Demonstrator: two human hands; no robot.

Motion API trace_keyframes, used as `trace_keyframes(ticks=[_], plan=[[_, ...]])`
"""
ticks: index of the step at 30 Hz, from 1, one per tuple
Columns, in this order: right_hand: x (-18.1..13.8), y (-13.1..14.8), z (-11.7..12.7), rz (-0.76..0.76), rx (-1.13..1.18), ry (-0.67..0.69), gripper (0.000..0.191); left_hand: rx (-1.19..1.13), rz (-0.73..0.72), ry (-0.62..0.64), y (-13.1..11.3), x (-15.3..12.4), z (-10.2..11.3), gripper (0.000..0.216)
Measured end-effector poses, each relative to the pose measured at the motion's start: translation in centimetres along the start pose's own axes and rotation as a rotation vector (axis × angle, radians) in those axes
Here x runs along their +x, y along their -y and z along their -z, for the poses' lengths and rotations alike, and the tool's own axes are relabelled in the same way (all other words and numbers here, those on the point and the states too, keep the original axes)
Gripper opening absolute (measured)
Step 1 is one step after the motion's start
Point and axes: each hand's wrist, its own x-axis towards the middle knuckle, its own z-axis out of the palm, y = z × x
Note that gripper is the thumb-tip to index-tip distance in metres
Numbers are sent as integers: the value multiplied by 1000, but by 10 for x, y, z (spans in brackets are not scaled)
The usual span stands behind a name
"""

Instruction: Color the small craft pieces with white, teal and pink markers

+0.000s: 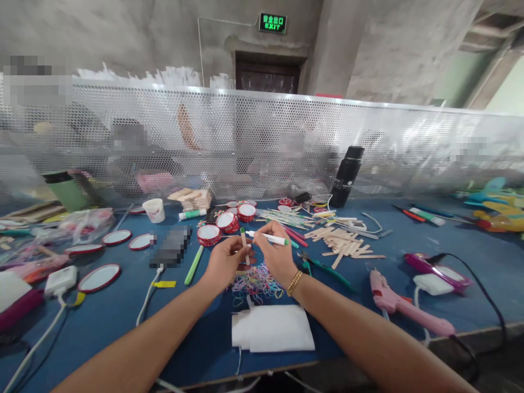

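Observation:
My left hand (224, 261) is closed around a thin wooden craft stick (244, 240), held upright above the blue table. My right hand (277, 256), with a gold bracelet at the wrist, grips a white marker with a green end (270, 238), lying level, its tip touching the stick's upper part. Both hands hover over a heap of small coloured rubber bands (256, 284). A white folded cloth (272, 327) lies just below the hands.
Loose wooden sticks (344, 243), green-handled pliers (325, 267), a pink glue gun (403, 305), red-rimmed round lids (208, 233), small oval mirrors (99, 277), a black bottle (346, 176) and a green pen (194, 265) lie around. A perforated metal screen (262, 142) closes the table's far side.

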Motion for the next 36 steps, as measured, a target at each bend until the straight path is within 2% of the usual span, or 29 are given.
trace_keyframes(ticks=[15, 26, 36], plan=[[-2, -9, -2, -50, 68, 66, 12, 28, -18, 31, 2, 0, -1, 27], [1, -1, 1, -12, -43, -12, 13, -3, 7, -19, -1, -1, -1, 31], [-2, -2, -1, -22, 35, 32, 12, 6, 2, 12, -1, -2, -2, 27]])
